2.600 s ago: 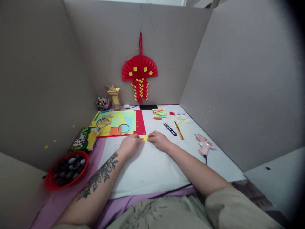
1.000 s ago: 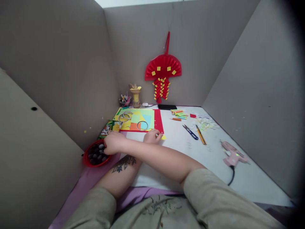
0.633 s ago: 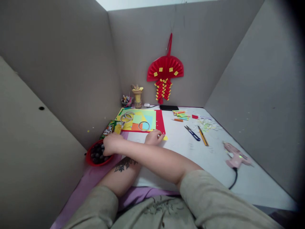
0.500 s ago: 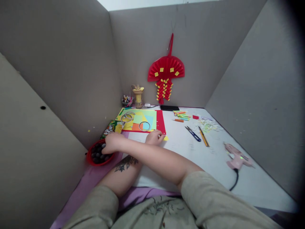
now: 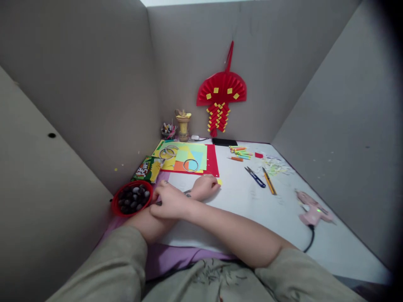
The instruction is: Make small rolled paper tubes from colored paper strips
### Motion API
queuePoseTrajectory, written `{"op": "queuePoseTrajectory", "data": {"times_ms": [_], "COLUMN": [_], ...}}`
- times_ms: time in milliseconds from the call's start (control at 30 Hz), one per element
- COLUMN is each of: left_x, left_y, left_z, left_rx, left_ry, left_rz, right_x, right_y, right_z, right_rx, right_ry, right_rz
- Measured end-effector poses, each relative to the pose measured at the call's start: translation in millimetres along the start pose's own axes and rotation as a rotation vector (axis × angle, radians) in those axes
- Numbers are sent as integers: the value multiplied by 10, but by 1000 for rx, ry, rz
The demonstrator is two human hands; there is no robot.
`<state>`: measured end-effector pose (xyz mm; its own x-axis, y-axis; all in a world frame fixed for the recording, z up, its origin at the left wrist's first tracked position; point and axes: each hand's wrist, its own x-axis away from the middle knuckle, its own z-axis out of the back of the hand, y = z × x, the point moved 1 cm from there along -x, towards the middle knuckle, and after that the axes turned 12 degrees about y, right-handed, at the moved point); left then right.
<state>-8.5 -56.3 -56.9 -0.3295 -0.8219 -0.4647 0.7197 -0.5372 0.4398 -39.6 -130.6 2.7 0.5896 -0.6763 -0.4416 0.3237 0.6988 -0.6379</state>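
My right arm crosses over my left forearm. My right hand (image 5: 171, 202) is curled just right of a red bowl (image 5: 116, 206) of dark round fruits (image 5: 134, 199), above my tattooed forearm. A dark patch shows between its thumb and fingers; whether that is a fruit or the tattoo, I cannot tell. Resting on the white table surface, my left hand (image 5: 205, 187) has its fingers curled in, and what they may hold is hidden. A small yellow paper piece (image 5: 219, 181) shows right by its fingertips.
Coloured paper sheets (image 5: 201, 152) with metal rings (image 5: 190, 165) lie beyond my hands. A green snack packet (image 5: 146, 169) touches the bowl area. Rightward are snips (image 5: 255, 177), a yellow craft knife (image 5: 269, 181), paper scraps (image 5: 277, 165) and a pink glue gun (image 5: 311, 208).
My right hand has left the bowl and moved right and down, over my left forearm. The fruits are now uncovered. My left hand stays nearly in place, fingers curled.
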Motion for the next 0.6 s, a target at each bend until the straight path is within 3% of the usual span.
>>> {"op": "queuePoseTrajectory", "data": {"times_ms": [100, 233, 367, 600], "left_x": [2, -4, -22, -41], "left_y": [5, 0, -17, -48], "left_z": [-10, -59, -99, -72], "left_rx": [24, 64, 62, 33], "left_ry": [-55, -78, -78, -78], "left_rz": [-42, 47, 71, -33], "right_x": [-41, -178, -426, -639], "right_y": [163, 244, 163, -47], "right_z": [7, 10, -114, -312], "right_rx": [-29, -2, 156, 378], "right_ry": [80, 104, 28, -68], "right_rz": [-48, -50, 72, 73]}}
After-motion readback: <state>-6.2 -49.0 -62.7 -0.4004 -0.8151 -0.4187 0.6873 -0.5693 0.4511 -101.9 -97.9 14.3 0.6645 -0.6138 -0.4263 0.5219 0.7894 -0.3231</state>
